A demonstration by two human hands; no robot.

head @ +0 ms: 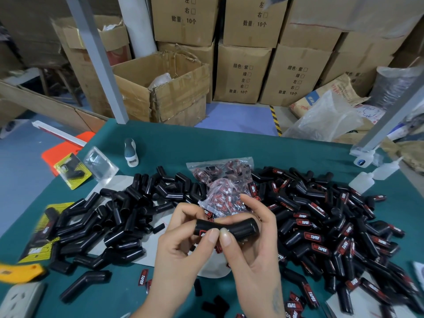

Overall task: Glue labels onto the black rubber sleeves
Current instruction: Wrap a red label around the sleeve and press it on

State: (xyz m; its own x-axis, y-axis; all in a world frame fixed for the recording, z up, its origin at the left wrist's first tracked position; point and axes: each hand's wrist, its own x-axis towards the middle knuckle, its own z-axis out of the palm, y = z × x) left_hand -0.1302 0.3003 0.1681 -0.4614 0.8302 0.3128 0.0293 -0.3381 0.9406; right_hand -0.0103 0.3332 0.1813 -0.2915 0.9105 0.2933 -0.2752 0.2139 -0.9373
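While both thumbs press label [203,234] | fingers grip sleeve [238,228] | glue prob. unseen

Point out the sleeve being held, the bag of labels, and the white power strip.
held sleeve [243,228]: head view, right half of its body
label bag [220,173]: head view, upper clear part
power strip [20,301]: head view, top face

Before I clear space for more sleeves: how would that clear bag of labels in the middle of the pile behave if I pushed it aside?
The bag of labels looks thin and crinkled, so it would probably crumple rather than slide stiffly. It likely weighs little, and might drag neighbouring black sleeves.
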